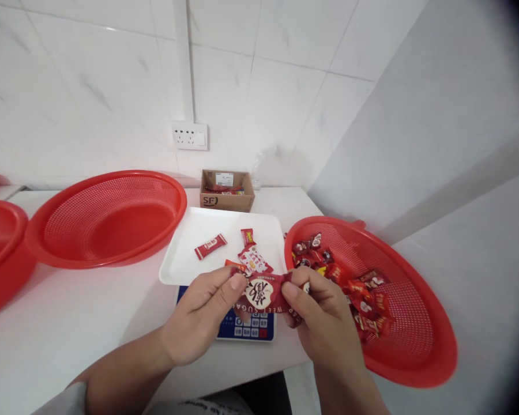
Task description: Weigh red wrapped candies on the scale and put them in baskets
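Note:
Between my two hands is a dark red wrapped candy (pixel 262 293) with a cream patch and dark lettering. My left hand (pixel 205 308) pinches its left twisted end between thumb and fingers. Its right end is gripped by my right hand (pixel 320 311). Both hands are over the front of a digital scale (pixel 251 328), hiding part of its blue keypad. On the scale's white tray (pixel 181 230) lie a red bar-shaped candy (pixel 211 246), a small red candy (pixel 247 237), a white-and-red candy (pixel 255 260) and an orange-red one (pixel 234 266) partly hidden by my left hand.
At the right, a red plastic basket (pixel 424 369) holds several wrapped candies (pixel 358 294). Another red basket (pixel 108 219) stands on the left, and a third (pixel 4 259) is cut off by the frame. A cardboard box (pixel 227 200) with packets sits near the wall, below a socket (pixel 190 136).

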